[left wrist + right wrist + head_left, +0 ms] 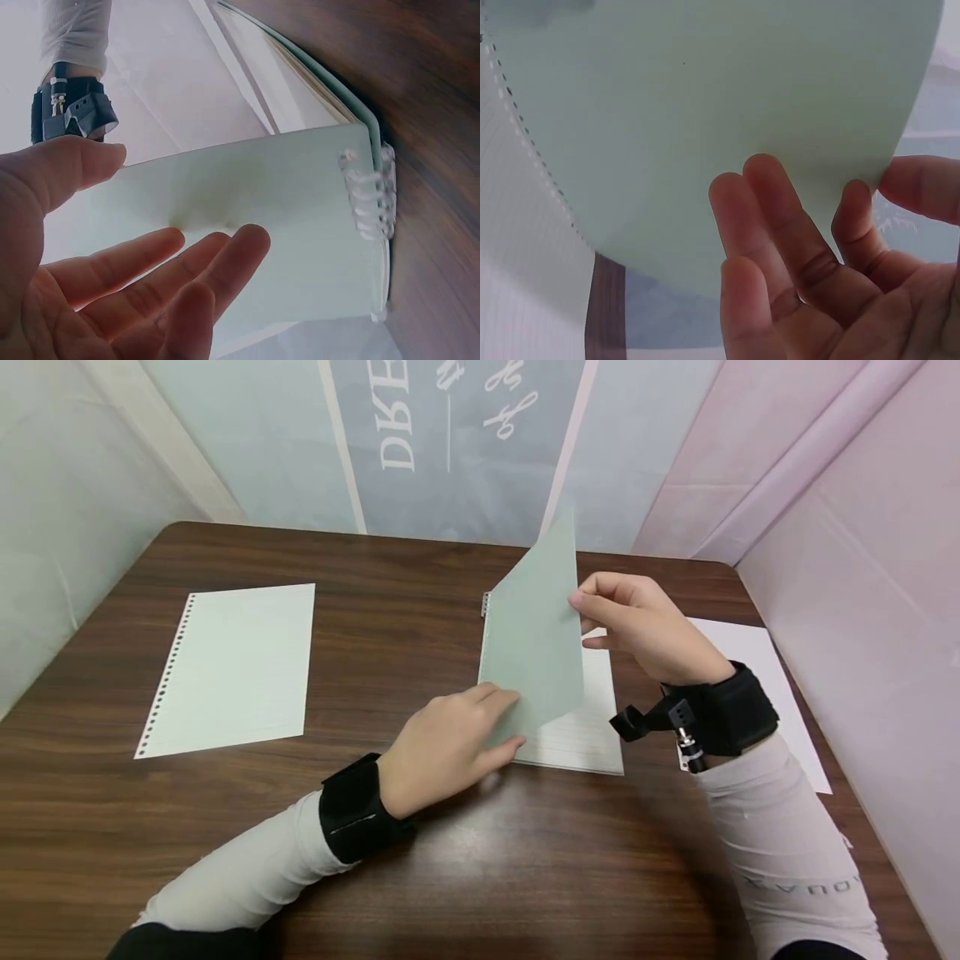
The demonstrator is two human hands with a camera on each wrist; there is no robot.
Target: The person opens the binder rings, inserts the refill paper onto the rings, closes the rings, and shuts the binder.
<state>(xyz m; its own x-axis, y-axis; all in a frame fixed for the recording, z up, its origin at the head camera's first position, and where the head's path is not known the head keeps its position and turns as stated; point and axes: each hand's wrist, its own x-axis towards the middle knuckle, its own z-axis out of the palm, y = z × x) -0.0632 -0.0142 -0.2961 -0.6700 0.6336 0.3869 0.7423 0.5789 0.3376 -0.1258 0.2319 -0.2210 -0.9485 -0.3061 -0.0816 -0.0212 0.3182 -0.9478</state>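
A ring-bound notebook stands partly open, its pale green cover [536,618] raised over lined white pages [577,743]. My right hand [637,618] pinches the cover's free edge between thumb and index finger; in the right wrist view the other fingers lie along the cover's inner face. Near the lower left corner of the cover is my left hand [450,743], its fingers spread and fairly straight. The left wrist view shows those fingers against or very close to the cover's outer face, with the clear plastic rings [369,191] at the spine.
A loose sheet with punched holes [228,668] lies on the brown wooden table [390,635] at the left. Another white sheet [765,693] lies at the right, partly behind the right wrist. A printed curtain [465,485] hangs along the table's far edge.
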